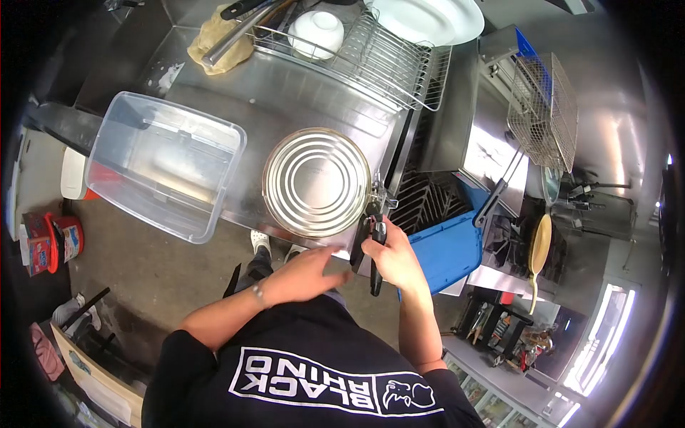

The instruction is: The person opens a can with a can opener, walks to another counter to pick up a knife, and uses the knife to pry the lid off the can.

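Spreading across the nearest part of the view, a black shirt (pixel 314 357) bears white lettering on its front. Just beyond it, the left grip (pixel 300 277) hangs close to the front edge of the steel bench (pixel 246 89), thumb and fingers spread apart, with nothing seen in it; it is slightly blurred, and whether a fingertip touches the edge I cannot tell. The right grip (pixel 394 258) is curled firmly round the black handles of a can opener (pixel 377 230), thumb on top, the handle ends sticking out towards the body. The metal head of the opener sits against the right side of the rim of a large round can (pixel 314 182). That can stands upright near the front edge of the bench, its ringed end facing up.

To the left, a clear plastic tub (pixel 135 153) rests on the bench, its near side reaching out past the front edge. To the right of the right grip, a blue plastic piece (pixel 446 250) lies beside a dark grill (pixel 432 192).

Along the back edge of the bench, a wire rack (pixel 428 98) carries a white bowl (pixel 316 34), upside down, and a large white plate (pixel 428 18). A crumpled tan bag (pixel 220 43) lies at the left end of the rack, partly under a long metal handle (pixel 235 39).
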`<state>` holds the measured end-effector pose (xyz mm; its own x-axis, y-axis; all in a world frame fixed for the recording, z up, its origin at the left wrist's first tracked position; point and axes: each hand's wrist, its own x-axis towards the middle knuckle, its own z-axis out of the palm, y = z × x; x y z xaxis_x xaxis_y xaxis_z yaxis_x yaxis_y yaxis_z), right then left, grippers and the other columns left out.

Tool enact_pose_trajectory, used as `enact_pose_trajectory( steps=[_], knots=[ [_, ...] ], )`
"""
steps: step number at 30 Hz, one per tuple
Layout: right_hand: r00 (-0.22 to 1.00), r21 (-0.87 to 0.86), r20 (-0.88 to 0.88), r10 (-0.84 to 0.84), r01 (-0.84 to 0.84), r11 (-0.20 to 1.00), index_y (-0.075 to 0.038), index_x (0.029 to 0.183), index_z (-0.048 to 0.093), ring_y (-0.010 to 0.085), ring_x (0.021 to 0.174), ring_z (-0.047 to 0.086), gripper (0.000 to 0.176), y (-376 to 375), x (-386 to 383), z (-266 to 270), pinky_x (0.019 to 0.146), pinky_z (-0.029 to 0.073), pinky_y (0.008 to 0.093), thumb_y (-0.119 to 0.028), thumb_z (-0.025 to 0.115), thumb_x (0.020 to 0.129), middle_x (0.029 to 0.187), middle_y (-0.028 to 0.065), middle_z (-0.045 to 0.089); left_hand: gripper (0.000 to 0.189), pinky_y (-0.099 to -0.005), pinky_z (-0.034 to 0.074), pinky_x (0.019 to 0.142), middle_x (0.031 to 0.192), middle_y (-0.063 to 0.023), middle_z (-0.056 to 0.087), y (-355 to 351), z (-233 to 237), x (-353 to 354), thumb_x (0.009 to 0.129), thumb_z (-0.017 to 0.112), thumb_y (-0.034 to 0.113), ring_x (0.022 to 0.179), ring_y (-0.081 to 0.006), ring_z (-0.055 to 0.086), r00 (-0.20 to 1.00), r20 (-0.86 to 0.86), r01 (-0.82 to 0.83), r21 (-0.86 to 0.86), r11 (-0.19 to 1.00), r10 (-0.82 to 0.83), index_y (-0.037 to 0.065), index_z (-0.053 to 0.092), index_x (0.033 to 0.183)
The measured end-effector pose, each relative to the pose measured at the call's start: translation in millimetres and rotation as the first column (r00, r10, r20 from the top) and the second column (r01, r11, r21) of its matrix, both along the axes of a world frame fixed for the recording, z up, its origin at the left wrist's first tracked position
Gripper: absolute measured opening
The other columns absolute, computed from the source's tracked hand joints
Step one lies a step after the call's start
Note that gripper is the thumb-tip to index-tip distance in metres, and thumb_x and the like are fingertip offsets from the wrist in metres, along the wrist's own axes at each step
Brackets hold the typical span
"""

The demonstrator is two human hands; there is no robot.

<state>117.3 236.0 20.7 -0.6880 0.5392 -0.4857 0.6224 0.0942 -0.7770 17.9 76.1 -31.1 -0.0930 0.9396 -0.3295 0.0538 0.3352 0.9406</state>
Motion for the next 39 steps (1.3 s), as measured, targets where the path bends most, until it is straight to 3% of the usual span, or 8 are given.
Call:
enact_pose_trajectory(
  steps=[3, 7, 12, 16, 32, 35, 38, 39],
  knots=[
    [0.986, 0.082, 0.160, 0.051, -0.065, 0.994, 0.002, 0.113, 0.056, 0.0305, 0.078, 0.064, 0.043, 2.4, -4.1, 0.7, 0.075, 0.047, 0.0375, -0.014, 0.055, 0.073, 0.078, 0.0187, 0.063, 0.030, -0.0366, 0.052, 0.071, 0.078, -0.0104, 0.067, -11.8, 43.2, -10.1, 0.081, 0.069, 0.021, 0.073, -0.0267, 0.066, 0.997, 0.055, -0.053, 0.160, 0.986, 0.045, 0.001, 0.062, 0.103],
    [0.986, 0.023, 0.153, 0.064, -0.068, 0.997, 0.004, 0.106, 0.055, 0.0303, 0.078, 0.063, 0.039, 2.4, -5.7, 3.0, 0.074, 0.047, 0.0383, -0.016, 0.054, 0.074, 0.075, 0.0188, 0.063, 0.036, -0.0367, 0.046, 0.088, 0.105, -0.0127, 0.064, 15.0, 59.0, -47.8, 0.077, 0.071, 0.017, 0.102, -0.0288, 0.059, 0.649, -0.543, -0.323, 0.437, 0.839, 0.533, 0.006, 0.059, 0.110],
    [0.989, -0.055, 0.137, 0.059, -0.051, 0.997, 0.005, 0.108, 0.053, 0.0256, 0.076, 0.061, 0.039, 0.4, -0.8, -1.3, 0.073, 0.046, 0.0363, -0.021, 0.054, 0.078, 0.075, 0.0164, 0.062, 0.061, -0.0610, 0.023, 0.105, 0.127, -0.0125, 0.053, 76.8, 43.7, -75.8, 0.076, 0.070, 0.043, 0.126, -0.0299, 0.041, 0.242, -0.857, -0.346, 0.361, 0.866, 0.454, 0.007, 0.055, 0.123],
    [0.994, -0.054, 0.086, 0.066, -0.061, 0.997, 0.004, 0.108, 0.052, 0.0210, 0.074, 0.058, 0.039, -1.7, 5.5, -13.1, 0.072, 0.046, 0.0335, -0.022, 0.056, 0.080, 0.075, 0.0131, 0.059, 0.066, -0.0657, 0.022, 0.103, 0.122, -0.0108, 0.055, 96.4, 49.8, -86.7, 0.074, 0.069, 0.049, 0.123, -0.0282, 0.044, 0.461, -0.884, -0.291, -0.064, 0.954, 0.081, 0.009, 0.054, 0.125],
    [0.982, -0.089, 0.159, 0.104, -0.091, 0.992, 0.012, 0.125, 0.044, 0.0254, 0.085, 0.062, 0.058, 3.3, 0.2, 0.0, 0.079, 0.047, 0.0334, -0.021, 0.056, 0.079, 0.086, 0.0214, 0.063, 0.065, -0.0642, 0.029, 0.098, 0.116, -0.0084, 0.056, 106.6, 57.2, -98.8, 0.070, 0.074, 0.049, 0.116, -0.0271, 0.050, 0.522, -0.853, -0.288, -0.189, 0.939, -0.012, 0.009, 0.055, 0.118],
    [0.964, 0.061, 0.224, 0.140, -0.157, 0.986, 0.010, 0.125, 0.045, 0.0278, 0.084, 0.062, 0.057, 4.2, -5.8, 4.6, 0.078, 0.047, 0.0345, -0.022, 0.056, 0.078, 0.085, 0.0224, 0.063, 0.057, -0.0633, 0.026, 0.101, 0.120, -0.0102, 0.054, 96.1, 56.1, -104.0, 0.075, 0.072, 0.042, 0.117, -0.0271, 0.050, 0.525, -0.850, -0.269, -0.119, 0.956, 0.042, 0.009, 0.054, 0.118],
    [0.963, -0.076, 0.218, 0.155, -0.142, 0.987, 0.008, 0.124, 0.048, 0.0313, 0.086, 0.064, 0.055, 4.5, -9.0, 8.9, 0.079, 0.047, 0.0362, -0.022, 0.057, 0.078, 0.086, 0.0237, 0.064, 0.037, -0.0508, 0.039, 0.096, 0.108, -0.0123, 0.060, 69.9, 61.3, -94.8, 0.081, 0.070, 0.028, 0.105, -0.0260, 0.058, 0.332, -0.744, -0.320, 0.490, 0.811, 0.580, 0.006, 0.058, 0.107],
    [0.971, -0.036, 0.193, 0.141, -0.136, 0.990, 0.007, 0.122, 0.049, 0.0324, 0.086, 0.064, 0.054, 2.7, -9.7, 10.9, 0.079, 0.047, 0.0372, -0.021, 0.057, 0.077, 0.085, 0.0243, 0.064, 0.027, -0.0428, 0.044, 0.087, 0.098, -0.0121, 0.063, 55.5, 78.2, -89.7, 0.082, 0.068, 0.023, 0.094, -0.0246, 0.061, 0.554, -0.628, -0.372, 0.401, 0.837, 0.547, 0.004, 0.060, 0.100]
  ],
)
